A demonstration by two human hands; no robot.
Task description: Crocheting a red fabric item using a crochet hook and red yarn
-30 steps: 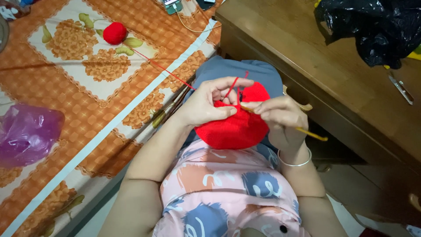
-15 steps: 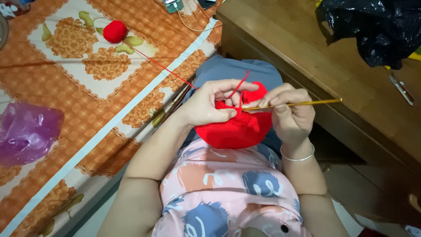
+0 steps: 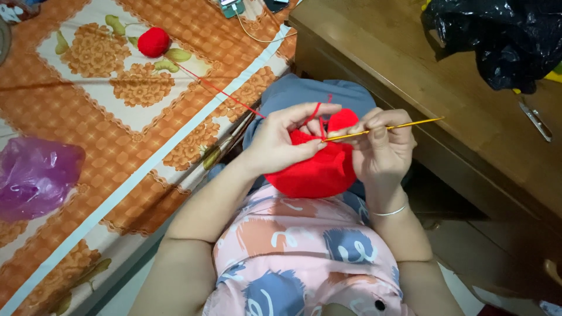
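Note:
My left hand (image 3: pixel 287 140) pinches the top edge of a round red crocheted piece (image 3: pixel 319 172) and has the red yarn strand (image 3: pixel 219 92) looped over its raised forefinger. My right hand (image 3: pixel 383 146) grips a thin golden crochet hook (image 3: pixel 404 124), its tip at the piece's edge between both hands and its handle pointing right. The strand runs up left to a red yarn ball (image 3: pixel 154 42) lying on the orange flowered bedsheet (image 3: pixel 105 117). The piece rests over my lap, above grey trousers.
A purple plastic bag (image 3: pixel 35 175) lies on the sheet at the left. A wooden table (image 3: pixel 421 64) stands to the right with a black plastic bag (image 3: pixel 503 41) and a small metal tool (image 3: pixel 535 120) on it. Cables lie at the top.
My right hand has turned the hook from pointing down right to lying nearly level, handle to the right. The left forefinger lifted the yarn loop higher.

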